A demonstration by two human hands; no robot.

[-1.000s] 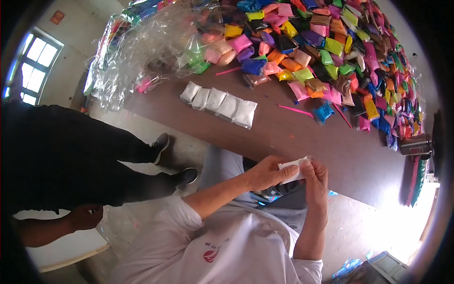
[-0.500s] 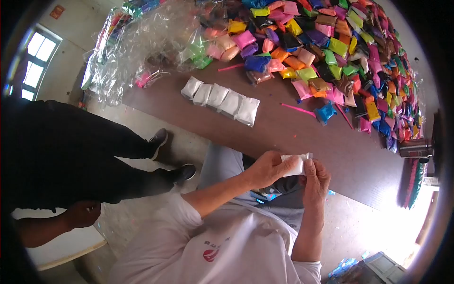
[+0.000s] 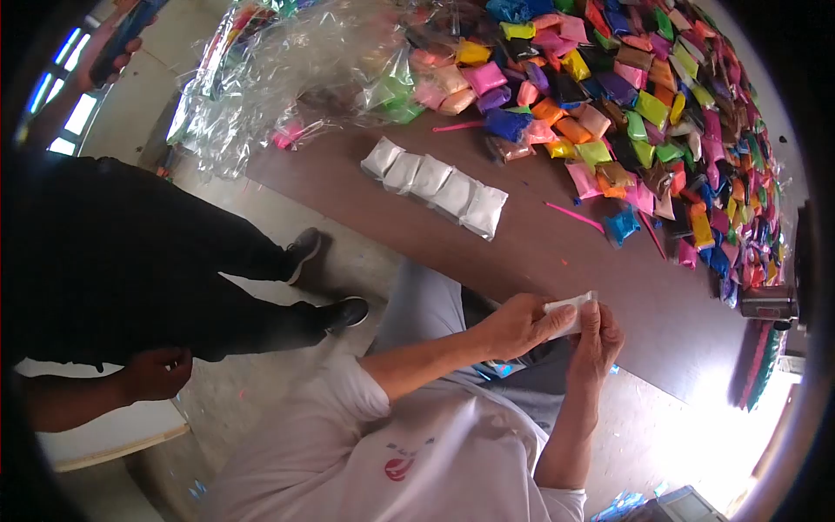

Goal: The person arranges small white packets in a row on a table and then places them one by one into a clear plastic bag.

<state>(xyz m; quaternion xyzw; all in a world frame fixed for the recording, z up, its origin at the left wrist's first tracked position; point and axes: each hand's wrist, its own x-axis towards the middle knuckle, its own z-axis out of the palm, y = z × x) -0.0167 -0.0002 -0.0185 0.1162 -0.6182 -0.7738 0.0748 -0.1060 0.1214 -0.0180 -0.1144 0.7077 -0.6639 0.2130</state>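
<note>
"What is at your left?"

"First there is a person in black trousers (image 3: 130,270), whose lower hand (image 3: 159,374) is half curled; if something is inside, I cannot tell. Then comes a crumpled heap of clear plastic wrapping (image 3: 278,78), and beside it a slanting row of five white pillow-shaped packets (image 3: 430,181), lying on the dark brown table (image 3: 539,252)."

"And your own hands?"

"My left hand (image 3: 513,326) is closed on a small white packet (image 3: 576,302), the thumb pressing from above. The packet is between my two hands, near the table's front edge. My right hand (image 3: 600,335) pinches its right end with thumb and fingers; the fingers below are partly hidden."

"How to do this well?"

"In my judgement, the left grip should be firm but flat, so the soft filling is not squeezed toward one side. The right fingertips should work only at the end, with small and even force. A sudden pull could, I think, tear the thin film."

"What is farther right?"

"A single bright blue packet (image 3: 622,226), the big pile of many-coloured packets (image 3: 696,161), and a dark metallic can (image 3: 768,303)."
</note>
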